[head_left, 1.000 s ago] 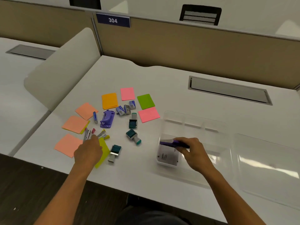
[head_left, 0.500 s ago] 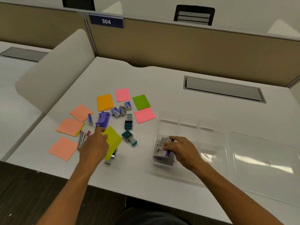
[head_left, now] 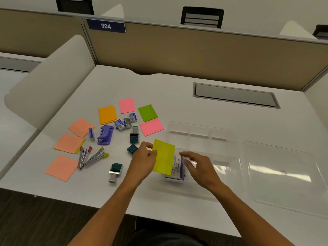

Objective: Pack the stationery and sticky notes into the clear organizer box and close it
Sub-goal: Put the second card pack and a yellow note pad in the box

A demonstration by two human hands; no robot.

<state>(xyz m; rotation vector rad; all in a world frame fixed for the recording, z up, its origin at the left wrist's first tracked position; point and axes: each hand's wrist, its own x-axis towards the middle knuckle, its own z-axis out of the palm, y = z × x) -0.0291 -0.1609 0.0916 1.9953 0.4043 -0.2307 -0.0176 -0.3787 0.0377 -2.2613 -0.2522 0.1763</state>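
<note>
In the head view, a yellow sticky-note pad [head_left: 164, 158] is pinched at its left edge by the left hand [head_left: 143, 161], thumb and fingers curled onto it, and is held tilted above the near-left corner of the clear organizer box [head_left: 223, 137]. The right hand [head_left: 198, 166] is held just right of the pad, over the box, with fingers loosely spread and nothing gripped. In that near-left compartment a white-and-purple packet [head_left: 177, 168] is seen, partly hidden by the pad. The box's clear lid [head_left: 282, 174] is laid flat on the white desk [head_left: 177, 89] just to the right of the box.

Left of the box, the remaining items are spread on the desk: three salmon sticky-note pads [head_left: 61, 167], an orange pad [head_left: 107, 114], two pink pads [head_left: 151, 126] and a green pad [head_left: 147, 112]. Between them are seen a purple hole punch [head_left: 106, 134], small blue-and-white staple boxes [head_left: 124, 122], two staplers [head_left: 92, 157] lying side by side, and teal stamps [head_left: 115, 171], one of them just beside the left hand. A partition sign reading 304 [head_left: 106, 26] is mounted behind the desk.
</note>
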